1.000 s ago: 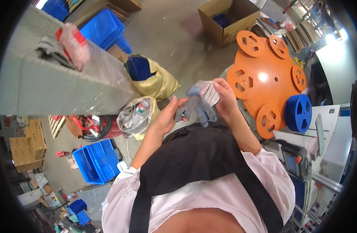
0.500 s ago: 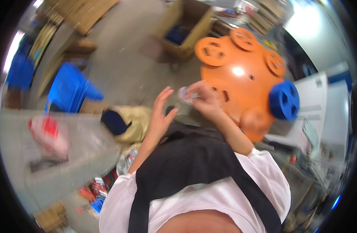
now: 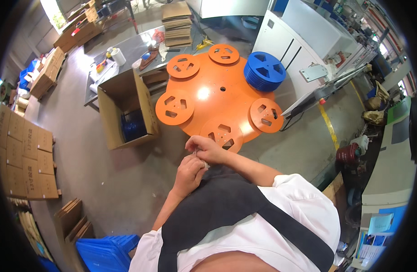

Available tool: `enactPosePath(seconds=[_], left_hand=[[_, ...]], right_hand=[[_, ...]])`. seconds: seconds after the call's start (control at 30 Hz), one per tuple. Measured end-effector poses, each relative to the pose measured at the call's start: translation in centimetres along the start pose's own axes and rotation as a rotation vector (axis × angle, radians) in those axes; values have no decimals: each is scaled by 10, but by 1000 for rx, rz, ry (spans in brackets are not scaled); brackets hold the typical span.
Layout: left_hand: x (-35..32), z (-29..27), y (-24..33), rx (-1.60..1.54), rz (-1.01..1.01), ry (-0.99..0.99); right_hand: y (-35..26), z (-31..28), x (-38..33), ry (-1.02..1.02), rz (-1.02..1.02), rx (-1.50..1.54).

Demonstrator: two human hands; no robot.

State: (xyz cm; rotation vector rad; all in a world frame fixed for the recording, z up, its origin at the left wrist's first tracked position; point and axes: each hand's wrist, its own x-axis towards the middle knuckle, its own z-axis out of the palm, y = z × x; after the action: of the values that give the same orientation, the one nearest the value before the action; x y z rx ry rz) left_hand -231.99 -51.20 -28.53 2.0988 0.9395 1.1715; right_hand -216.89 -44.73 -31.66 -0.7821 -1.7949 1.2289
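Observation:
My left hand (image 3: 188, 174) and my right hand (image 3: 207, 150) meet in front of my dark apron, fingers bent and closed. Between them is a small whitish, see-through piece (image 3: 205, 166), mostly covered by the fingers; its kind cannot be made out. Just beyond the hands stands a large round orange table (image 3: 217, 105). Several orange slotted discs (image 3: 174, 107) sit around its rim, the nearest one (image 3: 234, 136) partly hidden by my right hand. On the table's far right side a stack of blue slotted reels (image 3: 264, 71) rests.
Left of the orange table stands an open cardboard box (image 3: 122, 86) with dark blue reels (image 3: 133, 125) inside. A metal table (image 3: 126, 63) holds flat cardboard (image 3: 177, 27). Blue plastic crates (image 3: 104, 254) lie lower left, stacked cartons (image 3: 24, 154) farther left. White machine cabinets (image 3: 281, 45) stand right.
My view has swung left, so the orange table now lies straight ahead. My left hand, open and apart before, has closed and joined my right hand at the small whitish piece.

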Motion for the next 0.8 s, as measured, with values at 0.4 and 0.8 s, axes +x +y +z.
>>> enactPosePath(seconds=[0.4, 0.8], left_hand=[[8, 1, -46, 271, 108, 39], [-1, 7, -79, 169, -397, 51]], right_hand=[[10, 8, -13, 130, 797, 595], [12, 20, 30, 273, 523, 472]])
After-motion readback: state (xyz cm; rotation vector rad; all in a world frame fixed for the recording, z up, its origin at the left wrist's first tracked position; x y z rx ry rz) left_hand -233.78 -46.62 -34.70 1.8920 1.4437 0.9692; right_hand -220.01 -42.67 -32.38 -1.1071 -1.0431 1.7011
